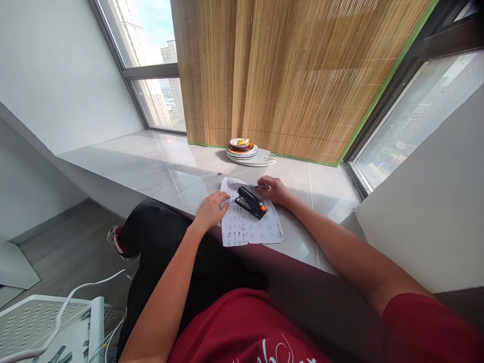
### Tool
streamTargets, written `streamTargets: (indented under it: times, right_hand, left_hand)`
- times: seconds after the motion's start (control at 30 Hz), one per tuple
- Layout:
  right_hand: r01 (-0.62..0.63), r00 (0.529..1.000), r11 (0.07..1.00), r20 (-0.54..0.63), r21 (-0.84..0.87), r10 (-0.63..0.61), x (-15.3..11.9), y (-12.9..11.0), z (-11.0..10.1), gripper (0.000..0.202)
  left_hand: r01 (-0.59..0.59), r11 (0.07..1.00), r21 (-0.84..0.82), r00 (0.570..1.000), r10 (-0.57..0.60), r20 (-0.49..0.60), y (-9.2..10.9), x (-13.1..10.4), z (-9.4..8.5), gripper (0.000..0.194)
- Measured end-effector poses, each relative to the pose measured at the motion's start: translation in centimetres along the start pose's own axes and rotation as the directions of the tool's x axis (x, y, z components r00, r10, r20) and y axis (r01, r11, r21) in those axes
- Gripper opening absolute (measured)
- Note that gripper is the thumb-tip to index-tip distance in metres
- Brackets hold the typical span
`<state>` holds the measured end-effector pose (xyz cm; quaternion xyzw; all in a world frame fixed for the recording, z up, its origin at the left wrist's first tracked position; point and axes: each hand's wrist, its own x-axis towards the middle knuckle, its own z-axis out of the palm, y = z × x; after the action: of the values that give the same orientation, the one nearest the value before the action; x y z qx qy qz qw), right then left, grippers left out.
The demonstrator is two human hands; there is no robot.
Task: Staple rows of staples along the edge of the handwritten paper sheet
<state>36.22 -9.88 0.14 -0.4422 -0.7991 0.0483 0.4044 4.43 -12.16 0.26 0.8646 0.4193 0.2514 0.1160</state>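
Observation:
A black stapler with an orange-red spot at one end lies slantwise on a creased sheet of paper covered in handwriting. My left hand rests at the paper's left edge, its fingers apart and nothing held in it. At the paper's upper right, beside the stapler, my right hand has its thumb and fingers curled together around something small and greyish that I cannot make out. Neither hand touches the stapler.
Stacked plates stand on the tiled sill beyond the paper, near a bamboo blind. A small dark piece lies left of them. At the lower left is a white perforated rack with a white cable.

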Motion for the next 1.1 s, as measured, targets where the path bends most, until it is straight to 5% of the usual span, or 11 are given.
streamTargets:
  times: [0.7, 1.1]
  right_hand:
    - [0.085, 0.996, 0.992, 0.004, 0.09, -0.085, 0.0, 0.0, -0.5, 0.012]
    - [0.026, 1.0, 0.98, -0.013, 0.199, -0.023, 0.1, -0.4, -1.1, 0.008]
  left_hand:
    - [0.009, 1.0, 0.01, 1.0, -0.009, 0.008, 0.1, 0.0, -0.1, 0.029]
    - [-0.005, 1.0, 0.018, 1.0, 0.005, 0.001, -0.3, 0.0, 0.2, 0.029]
